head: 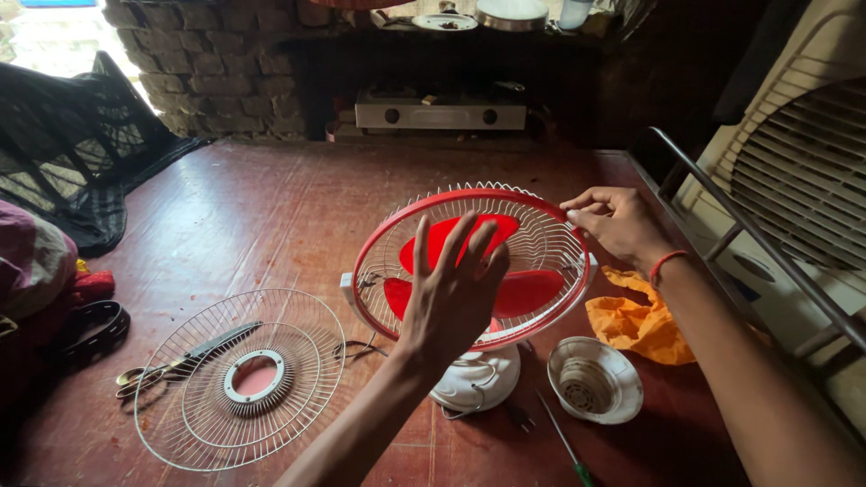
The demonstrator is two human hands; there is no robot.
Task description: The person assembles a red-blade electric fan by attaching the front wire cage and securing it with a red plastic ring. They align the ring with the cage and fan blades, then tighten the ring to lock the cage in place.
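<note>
The fan point(474, 271) stood on the red floor point(271, 216). The left hand point(451, 289) lay flat, fingers spread, against its guard; the right hand point(618, 221) pinched the red rim (steady, even pressure would have served best).

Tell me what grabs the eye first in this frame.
The red-rimmed table fan in the middle of the dark red floor, tilted, with red blades behind its wire grille. The left hand is spread open in front of it, while the right hand pinches its upper right rim. To the left lies a loose wire grille with scissors under it.
</note>
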